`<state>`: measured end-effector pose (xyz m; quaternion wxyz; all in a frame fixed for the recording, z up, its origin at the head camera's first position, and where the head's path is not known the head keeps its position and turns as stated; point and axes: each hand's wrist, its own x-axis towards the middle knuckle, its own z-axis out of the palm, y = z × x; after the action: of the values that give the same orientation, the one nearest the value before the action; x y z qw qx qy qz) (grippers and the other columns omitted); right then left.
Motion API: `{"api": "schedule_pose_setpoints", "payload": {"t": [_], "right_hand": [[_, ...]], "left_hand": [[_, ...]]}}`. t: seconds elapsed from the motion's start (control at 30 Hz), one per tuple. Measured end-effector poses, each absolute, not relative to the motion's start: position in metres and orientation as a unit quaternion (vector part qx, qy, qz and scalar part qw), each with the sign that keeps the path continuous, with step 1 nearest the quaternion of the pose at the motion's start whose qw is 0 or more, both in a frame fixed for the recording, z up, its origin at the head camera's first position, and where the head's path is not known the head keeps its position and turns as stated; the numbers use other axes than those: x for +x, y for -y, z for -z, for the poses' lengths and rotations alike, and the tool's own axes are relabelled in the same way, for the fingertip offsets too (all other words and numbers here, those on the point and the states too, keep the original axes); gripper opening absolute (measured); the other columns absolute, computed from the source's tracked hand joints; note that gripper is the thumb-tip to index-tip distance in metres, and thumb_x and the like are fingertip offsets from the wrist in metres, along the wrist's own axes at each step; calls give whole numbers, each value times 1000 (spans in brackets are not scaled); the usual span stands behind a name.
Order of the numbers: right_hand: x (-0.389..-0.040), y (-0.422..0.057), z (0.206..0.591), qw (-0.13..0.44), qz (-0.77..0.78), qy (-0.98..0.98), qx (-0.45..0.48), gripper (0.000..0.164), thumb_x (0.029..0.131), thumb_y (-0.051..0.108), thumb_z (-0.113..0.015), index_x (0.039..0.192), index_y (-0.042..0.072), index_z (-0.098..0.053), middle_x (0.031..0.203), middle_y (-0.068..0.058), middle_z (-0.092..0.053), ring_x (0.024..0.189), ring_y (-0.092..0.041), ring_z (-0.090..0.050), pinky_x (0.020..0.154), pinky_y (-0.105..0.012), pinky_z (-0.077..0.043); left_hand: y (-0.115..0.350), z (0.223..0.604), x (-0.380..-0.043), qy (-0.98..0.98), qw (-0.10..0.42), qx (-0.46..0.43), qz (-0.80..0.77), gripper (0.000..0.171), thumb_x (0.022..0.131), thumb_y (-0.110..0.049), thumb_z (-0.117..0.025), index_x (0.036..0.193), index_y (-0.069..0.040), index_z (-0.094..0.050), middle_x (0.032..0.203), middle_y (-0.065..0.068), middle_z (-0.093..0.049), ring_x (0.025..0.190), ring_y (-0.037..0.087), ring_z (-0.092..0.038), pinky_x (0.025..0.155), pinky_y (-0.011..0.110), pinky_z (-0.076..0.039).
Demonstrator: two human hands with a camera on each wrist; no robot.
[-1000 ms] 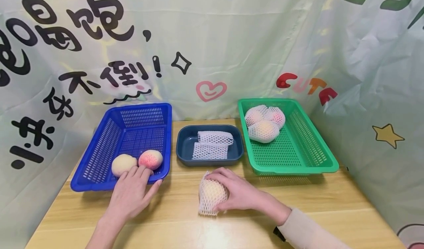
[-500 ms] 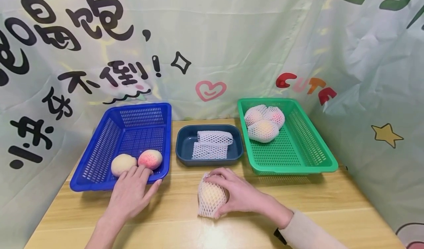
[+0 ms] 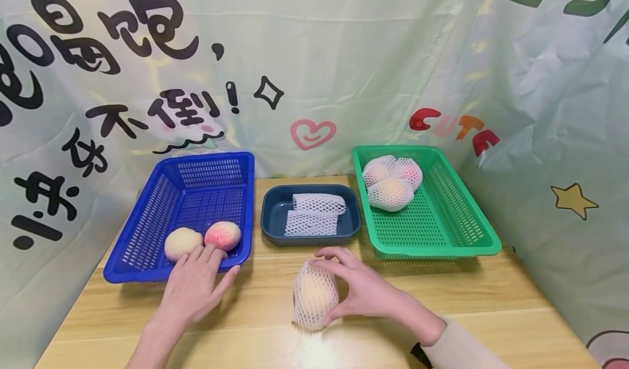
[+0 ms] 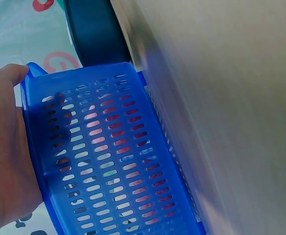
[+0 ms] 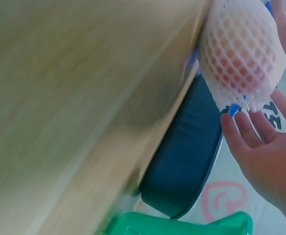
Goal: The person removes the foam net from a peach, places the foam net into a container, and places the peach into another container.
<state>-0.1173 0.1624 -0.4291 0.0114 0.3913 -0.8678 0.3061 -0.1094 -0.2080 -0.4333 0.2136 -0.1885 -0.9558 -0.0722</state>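
Observation:
In the head view, a pale peach in a white foam net (image 3: pixel 315 295) is at the middle of the wooden table. My right hand (image 3: pixel 361 287) reaches it from the right, curved fingers at the net's far end and thumb at its near side. A gap shows between palm and fruit. In the right wrist view, pink shows through the net (image 5: pixel 243 58), with fingertips by one end. My left hand (image 3: pixel 196 287) rests over the front rim of the blue basket (image 3: pixel 115 276), fingertips beside a pale peach (image 3: pixel 182 243) and a pink-speckled peach (image 3: pixel 223 235), thumb along the rim.
A dark blue tray (image 3: pixel 269 238) with two flat foam nets (image 3: pixel 312 223) stands behind the netted peach. At the right, a green basket (image 3: pixel 472 249) holds three netted peaches (image 3: pixel 391 193). A printed curtain (image 3: pixel 314 58) hangs behind the table (image 3: pixel 260 341).
The netted peach has shifted slightly toward the front edge and turned a little. My right palm has drawn back rightward, opening a gap to the fruit. The left hand has stayed put.

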Motion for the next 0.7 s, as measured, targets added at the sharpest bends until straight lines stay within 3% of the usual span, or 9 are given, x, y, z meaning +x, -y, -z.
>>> {"api": "schedule_pose_setpoints", "payload": {"t": [0.27, 0.4, 0.53, 0.7], "right_hand": [[-111, -179, 419, 59, -372, 857, 352, 89, 72, 40, -94, 149, 22, -55, 152, -2, -49, 140, -26, -46, 108, -64, -43], [-112, -190, 417, 127, -391, 845, 342, 78, 78, 28, -92, 147, 16, -57, 148, -5, -54, 137, -25, -50, 111, -48, -46], [-116, -204, 416, 191, -396, 838, 323, 67, 80, 17, -88, 141, 12, -61, 142, -7, -59, 132, -25, -53, 113, -28, -40], [-117, -225, 414, 244, -372, 851, 280, 56, 82, 13, -86, 135, 10, -65, 136, -6, -62, 128, -24, -54, 112, -20, -34]], "left_hand": [[208, 432, -110, 957, 209, -185, 72, 37, 97, -45, -63, 101, -7, -64, 94, 5, -56, 90, 28, -55, 75, 43, -42], [208, 431, -110, 958, 208, -185, 71, 38, 97, -45, -63, 101, -7, -64, 94, 5, -56, 90, 28, -55, 75, 43, -42], [208, 431, -110, 956, 214, -189, 70, 38, 97, -44, -63, 100, -7, -64, 94, 5, -56, 89, 29, -55, 75, 43, -42], [208, 432, -110, 954, 219, -192, 72, 37, 96, -43, -63, 99, -7, -64, 93, 5, -56, 88, 29, -55, 74, 43, -43]]}}
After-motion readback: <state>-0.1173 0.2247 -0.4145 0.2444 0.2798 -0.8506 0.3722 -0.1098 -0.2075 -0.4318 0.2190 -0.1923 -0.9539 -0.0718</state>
